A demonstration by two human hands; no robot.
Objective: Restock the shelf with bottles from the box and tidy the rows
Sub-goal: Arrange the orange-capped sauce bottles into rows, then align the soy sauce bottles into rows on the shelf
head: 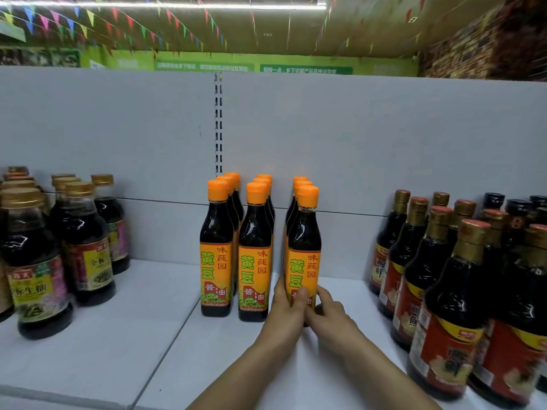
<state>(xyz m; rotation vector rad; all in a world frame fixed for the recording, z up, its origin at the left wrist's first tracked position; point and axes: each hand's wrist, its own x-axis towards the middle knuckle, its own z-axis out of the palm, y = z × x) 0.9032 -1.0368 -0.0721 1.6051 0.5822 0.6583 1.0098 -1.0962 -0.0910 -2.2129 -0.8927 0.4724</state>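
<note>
Two hands hold one orange-capped bottle [305, 232] low down. The left hand [288, 303] wraps around its left side, and the right hand [328, 309] grips its right side. It stands on the white shelf [118, 335]. More orange-capped rows [254, 232] stand just left of it, and red-label bottles [444, 291] stand to its right.

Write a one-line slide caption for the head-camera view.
The left hand and right hand hold the front bottle of the right orange-capped row on the shelf.

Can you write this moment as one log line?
step: tidy rows | left hand: grips front bottle of right orange-capped row | right hand: holds same bottle's base | bottle: upright on shelf
</note>
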